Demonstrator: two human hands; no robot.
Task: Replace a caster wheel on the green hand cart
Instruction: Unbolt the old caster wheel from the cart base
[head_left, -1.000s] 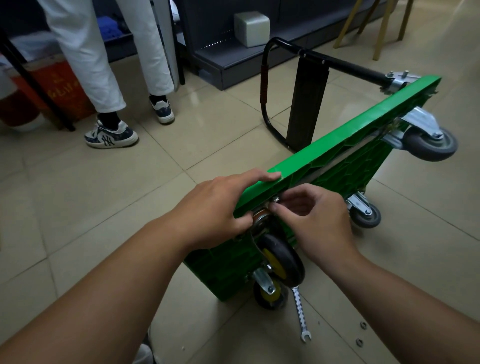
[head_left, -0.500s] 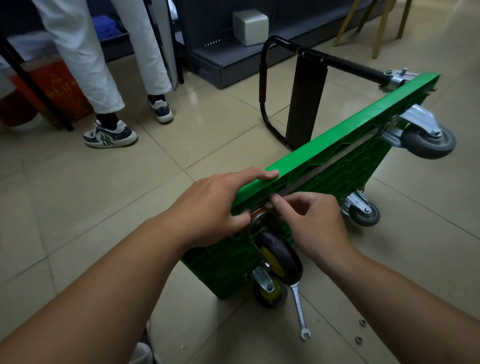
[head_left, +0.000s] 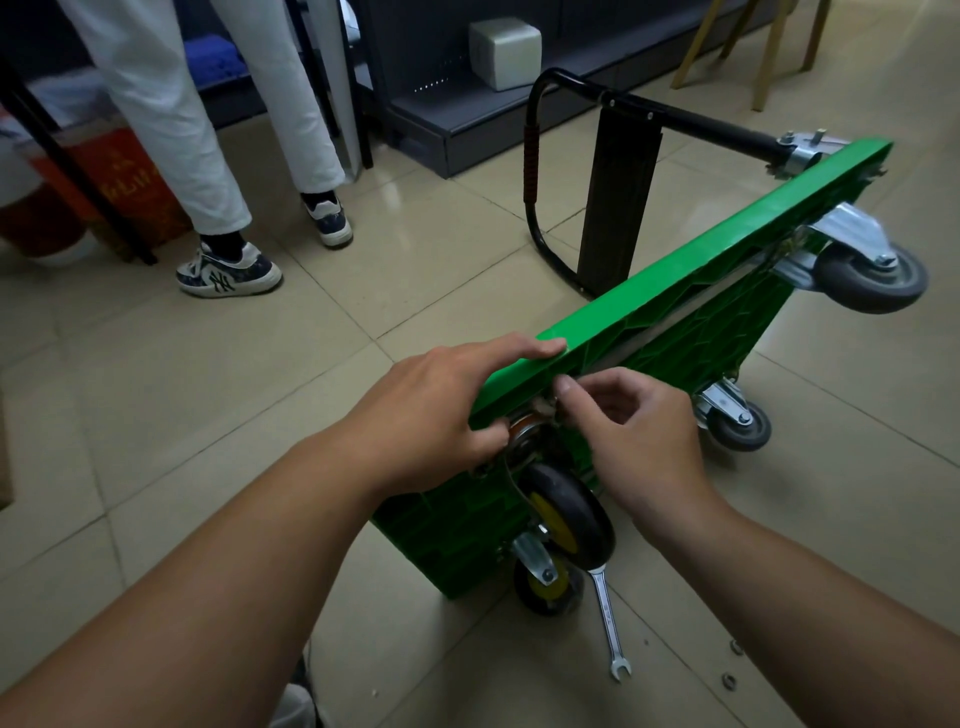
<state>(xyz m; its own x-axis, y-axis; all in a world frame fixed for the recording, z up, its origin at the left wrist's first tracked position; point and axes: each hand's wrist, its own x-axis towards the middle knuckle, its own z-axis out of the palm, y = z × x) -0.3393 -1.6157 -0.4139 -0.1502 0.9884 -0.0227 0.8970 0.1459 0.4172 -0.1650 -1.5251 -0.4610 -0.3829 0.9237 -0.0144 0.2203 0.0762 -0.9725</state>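
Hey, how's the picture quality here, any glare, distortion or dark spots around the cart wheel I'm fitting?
Head view: the wide lens bends the lines of the floor tiles; soft glare sits on the glossy ones farther off; the caster mount under the edge of the green cart, where the right hand works, is shadowed; the shelving behind is dim.

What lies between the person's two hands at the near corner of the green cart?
In the head view, the green cart edge and the caster top lie between the left hand and the right hand.
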